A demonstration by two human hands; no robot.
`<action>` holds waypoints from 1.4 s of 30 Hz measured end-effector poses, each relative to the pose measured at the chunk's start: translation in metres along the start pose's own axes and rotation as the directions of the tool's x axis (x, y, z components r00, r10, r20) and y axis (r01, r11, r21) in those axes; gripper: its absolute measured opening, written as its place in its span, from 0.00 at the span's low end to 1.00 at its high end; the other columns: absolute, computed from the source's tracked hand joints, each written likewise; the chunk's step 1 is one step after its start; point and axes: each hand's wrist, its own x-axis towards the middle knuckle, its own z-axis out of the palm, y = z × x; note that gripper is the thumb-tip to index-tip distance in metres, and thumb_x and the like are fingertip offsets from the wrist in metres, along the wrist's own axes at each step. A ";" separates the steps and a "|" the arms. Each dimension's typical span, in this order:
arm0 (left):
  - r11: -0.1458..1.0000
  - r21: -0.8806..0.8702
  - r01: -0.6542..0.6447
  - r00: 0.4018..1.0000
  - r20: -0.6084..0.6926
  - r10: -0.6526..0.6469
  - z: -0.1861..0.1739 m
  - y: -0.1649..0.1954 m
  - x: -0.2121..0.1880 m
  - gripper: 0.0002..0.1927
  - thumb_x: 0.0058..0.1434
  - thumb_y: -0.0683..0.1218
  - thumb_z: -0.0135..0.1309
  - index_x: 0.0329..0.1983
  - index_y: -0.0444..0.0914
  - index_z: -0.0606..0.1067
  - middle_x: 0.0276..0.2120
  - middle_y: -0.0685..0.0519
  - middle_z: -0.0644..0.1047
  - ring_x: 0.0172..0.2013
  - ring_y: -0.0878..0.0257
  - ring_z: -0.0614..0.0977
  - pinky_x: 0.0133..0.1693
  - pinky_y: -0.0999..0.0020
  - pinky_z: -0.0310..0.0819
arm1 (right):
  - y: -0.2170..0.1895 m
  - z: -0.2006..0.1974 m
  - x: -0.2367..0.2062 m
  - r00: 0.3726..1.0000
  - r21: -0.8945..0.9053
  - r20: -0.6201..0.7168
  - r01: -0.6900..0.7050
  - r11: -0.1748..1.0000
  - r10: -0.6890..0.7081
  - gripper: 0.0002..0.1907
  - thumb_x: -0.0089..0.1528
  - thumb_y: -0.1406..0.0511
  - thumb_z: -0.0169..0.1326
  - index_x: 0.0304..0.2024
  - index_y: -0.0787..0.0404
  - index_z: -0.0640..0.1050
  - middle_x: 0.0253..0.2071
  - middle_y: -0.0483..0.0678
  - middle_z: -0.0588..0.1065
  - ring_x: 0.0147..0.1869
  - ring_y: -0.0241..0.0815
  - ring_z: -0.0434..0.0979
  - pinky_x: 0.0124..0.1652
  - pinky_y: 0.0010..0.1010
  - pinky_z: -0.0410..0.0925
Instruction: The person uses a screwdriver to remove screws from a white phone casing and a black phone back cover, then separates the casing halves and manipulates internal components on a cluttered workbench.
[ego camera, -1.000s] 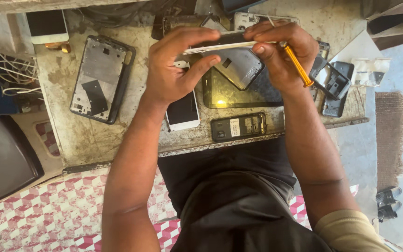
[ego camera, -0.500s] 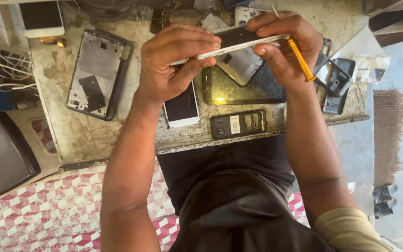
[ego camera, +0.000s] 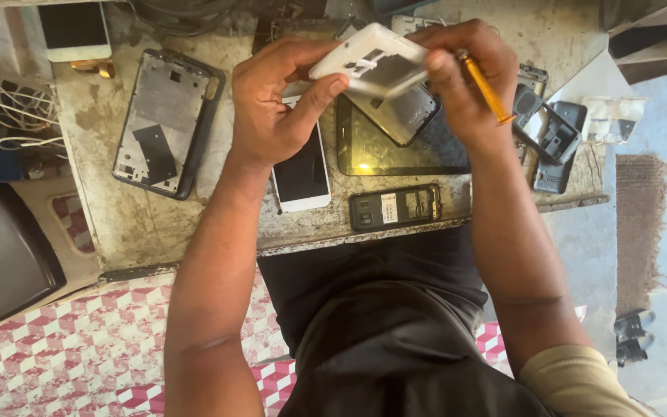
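Note:
Both my hands hold a white phone frame (ego camera: 372, 60) above the worn workbench (ego camera: 194, 224). My left hand (ego camera: 279, 100) grips its left end, thumb underneath. My right hand (ego camera: 465, 77) pinches the right end and also carries an orange-handled screwdriver (ego camera: 486, 89) that slants down to the right. The frame is tilted so its inner side with cut-outs faces me. Under the hands lie a white phone (ego camera: 303, 174), a dark tablet screen (ego camera: 395, 150) and a grey back cover (ego camera: 399, 116).
A large open phone chassis (ego camera: 165, 123) lies at the left. A small black keypad phone body (ego camera: 395, 206) sits at the bench's front edge. Black phone parts (ego camera: 553, 143) are at the right, another white phone (ego camera: 76, 29) at the top left, cables (ego camera: 1, 116) far left.
The white frame has turned from edge-on to tilted, so its inner face now shows. Both hands have shifted slightly with it.

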 end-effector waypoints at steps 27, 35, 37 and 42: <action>0.967 0.167 0.192 0.956 0.192 -0.223 0.017 0.005 -0.004 0.15 0.68 0.48 0.64 0.51 0.35 0.78 0.43 0.46 0.85 0.41 0.61 0.90 0.42 0.68 0.88 | 0.018 0.002 -0.005 0.967 0.552 -0.237 0.056 0.832 0.092 0.18 0.71 0.55 0.58 0.54 0.60 0.72 0.45 0.50 0.78 0.44 0.39 0.82 0.41 0.31 0.76; 0.944 0.330 0.004 0.991 0.127 -0.049 0.007 0.007 -0.002 0.12 0.67 0.48 0.67 0.46 0.35 0.82 0.35 0.50 0.83 0.32 0.65 0.83 0.32 0.70 0.75 | 0.012 0.005 -0.006 0.973 0.121 -0.231 0.028 0.992 0.001 0.27 0.68 0.52 0.65 0.61 0.61 0.73 0.53 0.52 0.79 0.55 0.41 0.82 0.53 0.31 0.75; 0.943 0.328 -0.046 0.985 0.172 -0.012 0.006 0.007 -0.002 0.10 0.68 0.47 0.67 0.47 0.38 0.82 0.36 0.52 0.83 0.33 0.66 0.82 0.33 0.70 0.75 | 0.010 0.005 -0.005 0.989 0.121 -0.148 0.043 0.992 -0.025 0.26 0.68 0.52 0.65 0.59 0.61 0.75 0.52 0.51 0.80 0.50 0.40 0.82 0.49 0.30 0.76; 0.955 0.268 -0.128 0.973 0.218 0.070 0.006 0.007 -0.001 0.08 0.70 0.46 0.65 0.49 0.42 0.81 0.40 0.56 0.82 0.39 0.67 0.84 0.38 0.72 0.79 | 0.008 0.007 -0.002 0.946 0.135 0.165 0.258 0.957 -0.279 0.19 0.71 0.54 0.65 0.53 0.61 0.79 0.48 0.51 0.81 0.48 0.43 0.84 0.48 0.28 0.77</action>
